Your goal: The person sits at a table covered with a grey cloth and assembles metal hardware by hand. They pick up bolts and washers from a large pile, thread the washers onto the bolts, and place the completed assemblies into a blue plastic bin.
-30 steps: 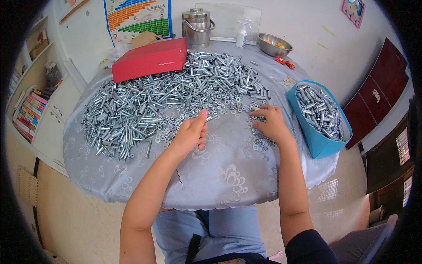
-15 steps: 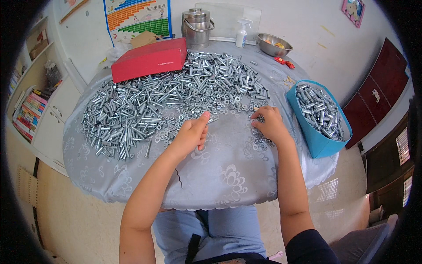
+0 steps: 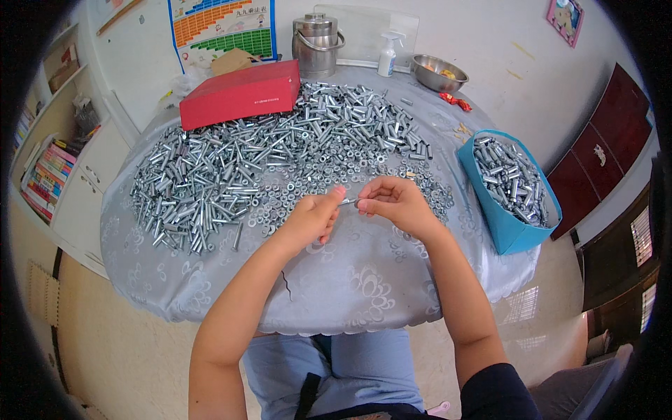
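My left hand (image 3: 310, 220) is closed around a silvery bolt (image 3: 347, 201), whose end sticks out past the thumb toward the right. At that end my right hand (image 3: 400, 204) pinches a small metal ring, a nut or a washer; its exact kind is too small to make out. Both hands hover over the near middle of the cloth-covered table. Just beyond them lie many loose nuts and washers (image 3: 318, 170). A large heap of bolts and metal sleeves (image 3: 203, 171) spreads over the left and back, with one single bolt (image 3: 237, 236) lying nearer me.
A blue fabric bin (image 3: 505, 234) full of metal bolt pieces stands at the right edge. Behind the heap are a red box (image 3: 241, 96), a steel pot (image 3: 315, 52), a spray bottle (image 3: 387, 57) and a metal bowl (image 3: 439, 75). The grey tablecloth (image 3: 336, 280) hangs over the near edge.
My right hand has moved left from the scattered nuts and washers to the end of the bolt, bringing a small ring. My left hand has stayed nearly in place, holding the bolt.
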`<act>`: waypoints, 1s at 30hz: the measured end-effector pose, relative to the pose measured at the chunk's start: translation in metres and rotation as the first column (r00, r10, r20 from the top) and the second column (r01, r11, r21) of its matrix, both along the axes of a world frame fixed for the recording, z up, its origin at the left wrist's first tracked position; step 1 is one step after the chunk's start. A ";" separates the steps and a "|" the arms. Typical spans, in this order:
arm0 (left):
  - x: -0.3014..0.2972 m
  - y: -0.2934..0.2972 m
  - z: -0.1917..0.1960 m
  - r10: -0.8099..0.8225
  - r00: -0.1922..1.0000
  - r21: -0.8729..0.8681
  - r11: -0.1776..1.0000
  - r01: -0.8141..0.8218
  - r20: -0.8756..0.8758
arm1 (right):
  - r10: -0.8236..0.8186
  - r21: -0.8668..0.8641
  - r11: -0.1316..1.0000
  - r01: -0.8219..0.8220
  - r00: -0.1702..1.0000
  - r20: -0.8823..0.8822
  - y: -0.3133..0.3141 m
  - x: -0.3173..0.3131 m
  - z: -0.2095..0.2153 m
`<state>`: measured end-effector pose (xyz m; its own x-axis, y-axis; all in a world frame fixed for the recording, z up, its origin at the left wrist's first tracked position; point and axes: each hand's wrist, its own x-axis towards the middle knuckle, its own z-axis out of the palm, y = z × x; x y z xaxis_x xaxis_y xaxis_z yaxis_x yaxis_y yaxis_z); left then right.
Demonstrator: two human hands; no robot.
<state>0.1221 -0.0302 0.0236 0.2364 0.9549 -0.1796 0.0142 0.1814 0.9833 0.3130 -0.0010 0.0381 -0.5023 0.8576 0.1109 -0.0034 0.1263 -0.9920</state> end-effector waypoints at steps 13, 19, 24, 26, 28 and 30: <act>0.001 -0.001 0.001 -0.002 1.000 0.017 1.000 0.003 -0.019 | -0.015 0.002 1.000 0.015 1.000 0.003 0.006 0.004 -0.003; -0.002 -0.001 0.003 -0.017 1.000 0.007 1.000 0.017 -0.009 | -0.394 0.431 0.878 0.207 0.824 0.407 0.017 0.038 -0.008; -0.001 -0.001 0.001 -0.020 1.000 0.024 0.999 0.021 -0.022 | -0.537 0.541 0.806 0.241 0.683 0.495 0.024 0.061 -0.010; -0.001 0.000 0.000 -0.025 0.999 0.030 0.999 0.025 -0.026 | -0.547 0.535 0.806 0.254 0.666 0.508 0.023 0.062 -0.011; -0.001 0.001 -0.001 -0.034 0.999 0.024 0.999 0.035 -0.019 | -0.520 0.512 0.824 0.244 0.684 0.511 0.021 0.061 -0.009; -0.002 0.001 -0.002 -0.030 0.999 0.018 0.999 0.030 -0.014 | -0.513 0.518 0.824 0.230 0.689 0.511 0.019 0.059 -0.007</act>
